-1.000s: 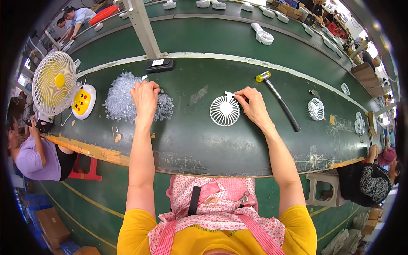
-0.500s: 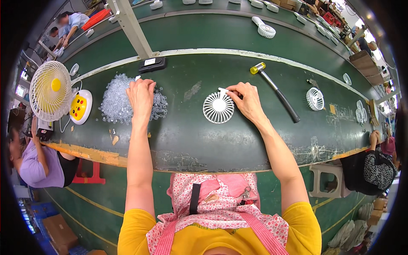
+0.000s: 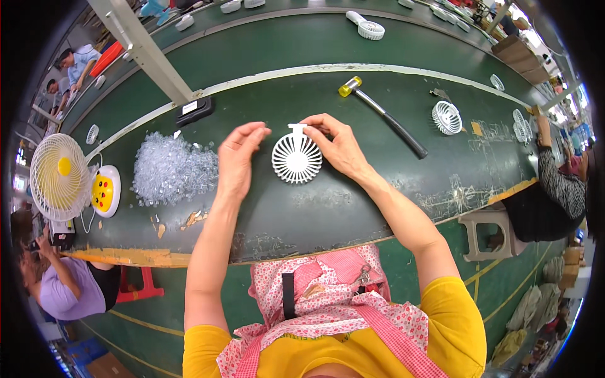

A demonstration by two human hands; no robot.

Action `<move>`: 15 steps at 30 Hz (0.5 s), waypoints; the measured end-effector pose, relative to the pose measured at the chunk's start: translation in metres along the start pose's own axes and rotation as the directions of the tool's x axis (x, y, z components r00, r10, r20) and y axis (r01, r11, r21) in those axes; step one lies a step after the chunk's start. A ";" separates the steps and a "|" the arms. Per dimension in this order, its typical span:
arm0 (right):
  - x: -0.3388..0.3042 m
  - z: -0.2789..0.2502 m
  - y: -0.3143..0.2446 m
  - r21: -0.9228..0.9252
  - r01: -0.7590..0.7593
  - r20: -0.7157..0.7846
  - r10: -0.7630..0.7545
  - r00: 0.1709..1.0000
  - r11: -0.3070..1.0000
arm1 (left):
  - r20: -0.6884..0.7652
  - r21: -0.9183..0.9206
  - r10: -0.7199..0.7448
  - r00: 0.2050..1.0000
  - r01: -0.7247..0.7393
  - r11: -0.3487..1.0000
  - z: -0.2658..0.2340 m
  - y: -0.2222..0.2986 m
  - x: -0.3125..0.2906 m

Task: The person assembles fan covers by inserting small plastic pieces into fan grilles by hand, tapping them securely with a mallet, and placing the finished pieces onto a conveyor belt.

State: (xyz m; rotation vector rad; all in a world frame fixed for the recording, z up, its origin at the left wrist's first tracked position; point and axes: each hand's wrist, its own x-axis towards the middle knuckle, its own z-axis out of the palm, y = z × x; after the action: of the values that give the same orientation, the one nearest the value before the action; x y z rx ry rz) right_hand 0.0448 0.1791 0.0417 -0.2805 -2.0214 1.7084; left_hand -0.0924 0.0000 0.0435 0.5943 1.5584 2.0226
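A round white fan grille (image 3: 296, 160) lies on the green worktable in front of me, its short tab pointing away. Closed on that tab are the thumb and fingers of my right hand (image 3: 342, 146). My left hand (image 3: 237, 160) is just left of the grille, apart from it, with thumb and fingertips pinched together; anything small between them is too hidden to make out. To its left spreads a heap of small clear plastic pieces (image 3: 167, 169).
A hammer (image 3: 387, 116) with a yellow head lies right of my hands. Farther right are white grilles (image 3: 447, 118). A black box (image 3: 195, 110) sits by the metal post, and a desk fan (image 3: 60, 176) stands at left. Beyond, a belt carries a white handheld fan (image 3: 365, 26). People sit at both sides.
My left hand has left the heap of clear pieces and come over beside the grille, fingers pinched. The right hand still grips the tab. The whole view has shifted somewhat.
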 end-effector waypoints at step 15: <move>-0.008 0.008 -0.004 -0.180 0.134 -0.014 -0.139 0.990 0.975 | 0.042 -0.123 -0.116 0.992 0.120 0.985 0.029 -0.009 -0.016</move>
State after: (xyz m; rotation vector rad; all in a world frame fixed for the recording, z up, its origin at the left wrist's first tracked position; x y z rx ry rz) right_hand 0.0480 0.1676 0.0429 -0.2161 -2.1261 1.4368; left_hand -0.0604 0.0132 0.0414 0.4748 1.4003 1.9930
